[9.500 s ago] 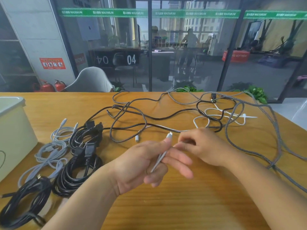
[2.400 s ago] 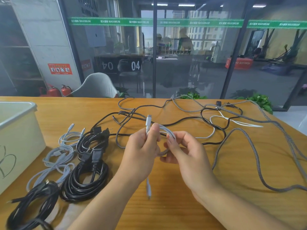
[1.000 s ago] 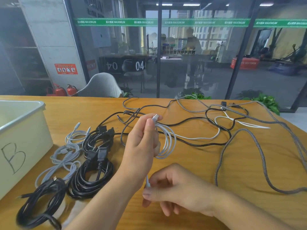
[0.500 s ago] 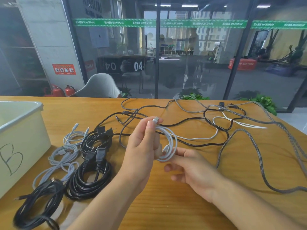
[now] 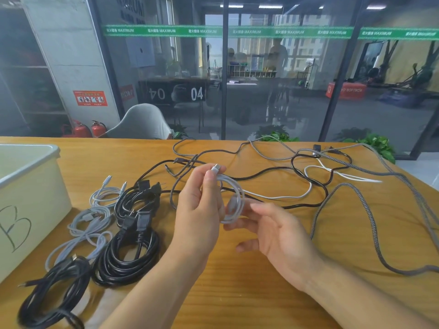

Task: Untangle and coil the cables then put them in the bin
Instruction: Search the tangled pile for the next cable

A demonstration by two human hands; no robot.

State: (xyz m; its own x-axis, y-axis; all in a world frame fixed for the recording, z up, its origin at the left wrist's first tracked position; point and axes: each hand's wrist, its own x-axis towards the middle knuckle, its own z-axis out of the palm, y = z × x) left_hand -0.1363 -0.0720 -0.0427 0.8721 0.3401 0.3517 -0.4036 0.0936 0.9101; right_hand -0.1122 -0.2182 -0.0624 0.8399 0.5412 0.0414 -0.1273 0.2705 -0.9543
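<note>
Wooden table (image 5: pixel 237 293) before glass wall (image 5: pixel 273 79); left hand (image 5: pixel 199 210) pinching white coil (image 5: pixel 234 198), right hand (image 5: pixel 278 231) fingers relaxed beneath.

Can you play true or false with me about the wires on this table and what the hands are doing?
1. The left hand holds a small coil of white cable. True.
2. The bin has a letter A written on its side. False: the letter on it is a B.
3. Coiled black cables lie on the table between the bin and the hands. True.
4. The right hand grips a black cable. False: its fingertips are at the bottom of the white coil, and whether they pinch it cannot be told.
5. Every cable on the table is already coiled. False: loose grey braided cable and other black and white ones sprawl uncoiled on the right side.
</note>
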